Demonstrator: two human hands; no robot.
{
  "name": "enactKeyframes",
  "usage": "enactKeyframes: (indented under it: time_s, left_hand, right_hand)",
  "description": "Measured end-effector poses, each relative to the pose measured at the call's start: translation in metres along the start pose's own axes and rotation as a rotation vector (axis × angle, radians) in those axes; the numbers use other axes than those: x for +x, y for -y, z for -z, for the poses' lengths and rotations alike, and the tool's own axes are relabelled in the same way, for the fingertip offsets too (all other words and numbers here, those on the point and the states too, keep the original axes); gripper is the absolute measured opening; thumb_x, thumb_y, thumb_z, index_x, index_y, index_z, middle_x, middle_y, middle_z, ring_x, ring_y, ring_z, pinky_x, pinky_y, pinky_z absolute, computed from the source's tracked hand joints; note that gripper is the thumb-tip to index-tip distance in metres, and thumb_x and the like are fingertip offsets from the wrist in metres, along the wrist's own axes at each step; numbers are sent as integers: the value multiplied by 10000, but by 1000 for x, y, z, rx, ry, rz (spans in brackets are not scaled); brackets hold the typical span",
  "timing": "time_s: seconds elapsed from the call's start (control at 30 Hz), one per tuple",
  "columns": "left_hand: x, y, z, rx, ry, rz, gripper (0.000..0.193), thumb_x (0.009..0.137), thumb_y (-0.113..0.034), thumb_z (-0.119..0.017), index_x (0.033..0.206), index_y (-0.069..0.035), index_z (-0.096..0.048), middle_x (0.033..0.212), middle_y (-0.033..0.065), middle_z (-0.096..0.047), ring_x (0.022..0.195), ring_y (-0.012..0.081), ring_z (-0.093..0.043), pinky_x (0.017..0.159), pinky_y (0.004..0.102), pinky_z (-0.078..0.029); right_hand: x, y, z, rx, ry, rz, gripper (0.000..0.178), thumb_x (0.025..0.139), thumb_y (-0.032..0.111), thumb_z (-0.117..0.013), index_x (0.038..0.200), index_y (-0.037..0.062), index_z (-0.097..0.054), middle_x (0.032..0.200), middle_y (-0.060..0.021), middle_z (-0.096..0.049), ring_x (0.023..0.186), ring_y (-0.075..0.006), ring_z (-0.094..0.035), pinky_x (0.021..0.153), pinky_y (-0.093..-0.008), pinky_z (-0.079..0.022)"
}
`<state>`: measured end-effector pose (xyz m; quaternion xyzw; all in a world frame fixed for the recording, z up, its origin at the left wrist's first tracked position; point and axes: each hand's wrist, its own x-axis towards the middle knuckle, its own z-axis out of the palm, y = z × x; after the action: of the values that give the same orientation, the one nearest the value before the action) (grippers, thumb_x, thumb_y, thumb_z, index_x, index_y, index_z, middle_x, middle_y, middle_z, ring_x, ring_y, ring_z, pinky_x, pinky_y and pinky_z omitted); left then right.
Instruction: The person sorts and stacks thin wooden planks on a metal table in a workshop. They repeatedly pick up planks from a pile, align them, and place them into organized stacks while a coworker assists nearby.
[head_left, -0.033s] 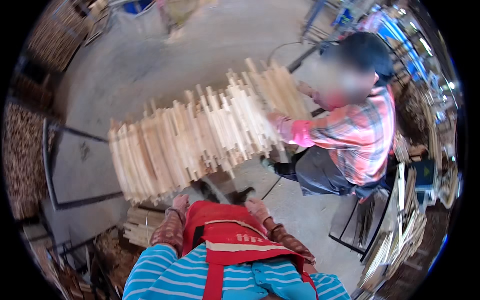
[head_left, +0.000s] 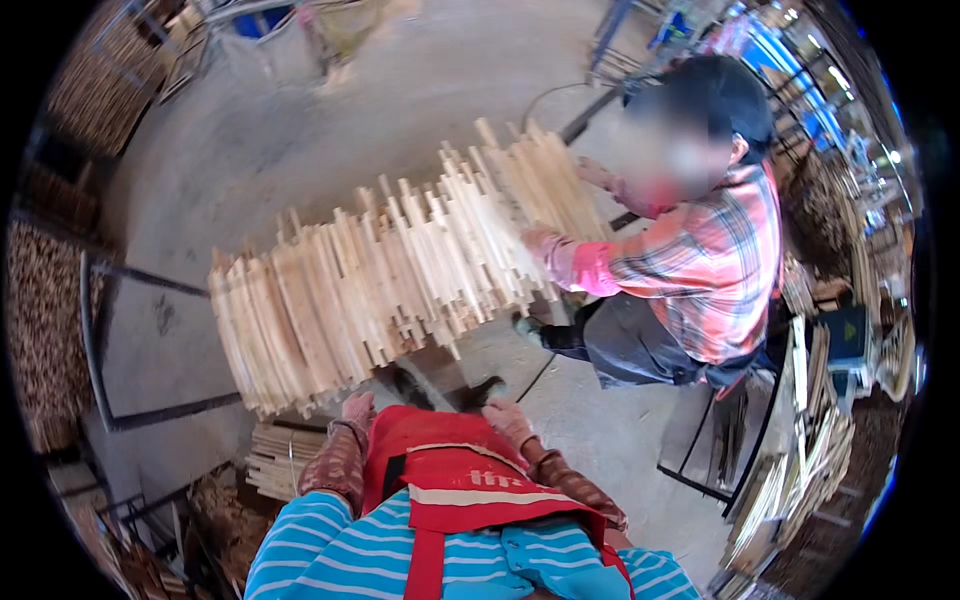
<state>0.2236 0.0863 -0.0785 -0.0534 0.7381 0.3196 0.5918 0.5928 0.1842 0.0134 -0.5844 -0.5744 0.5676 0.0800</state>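
Note:
A long row of pale wooden strips (head_left: 340,290) lies side by side in front of me on a dark metal frame (head_left: 165,412). My left hand (head_left: 357,408), in a pinkish glove, is close to the near ends of the strips; whether it touches them is unclear. In a similar glove, my right hand (head_left: 508,418) hangs low beside my red apron (head_left: 440,450), apart from the strips. The fingers of both hands are small and blurred. Across to the right, a co-worker in a plaid shirt (head_left: 690,270) reaches a gloved hand (head_left: 548,245) onto the right-hand strips.
A bundle of strips (head_left: 275,455) sits below my left hand. Stacked wood (head_left: 50,320) stands along the far left. To the right are a metal stand (head_left: 700,480), a heap of loose strips (head_left: 800,480) and a dark green box (head_left: 845,338). The floor (head_left: 250,130) is concrete.
The whole view has shifted slightly, with strips and co-worker a little further left in the picture. My hands keep nearly the same place; nothing is visibly taken hold of or let go.

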Motion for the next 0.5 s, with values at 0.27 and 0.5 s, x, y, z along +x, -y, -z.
enactKeyframes:
  time_s: [0.27, 0.5]
  left_hand:
    - [-39, -36, -119, 104, 176, -91, 134, 916, -271, -625, 915, -141, -591, 718, -15, -529, 552, 129, -524, 465, 321, -393]
    - [-68, -27, -168, -44, 345, -193, 123, 922, -245, -623, 926, -137, -564, 729, -8, -532, 557, 111, -542, 449, 283, -387]
  right_hand:
    - [-42, -30, 30, 201, -103, -65, 296, 919, 296, -583, 893, 5, -632, 735, -72, -616, 697, -162, -578, 648, -353, -476]
    - [-7, 6, 93, 58, 28, 2, 330, 913, 328, -548, 906, -2, -554, 901, -261, -572, 859, -417, -582, 783, -450, -463]
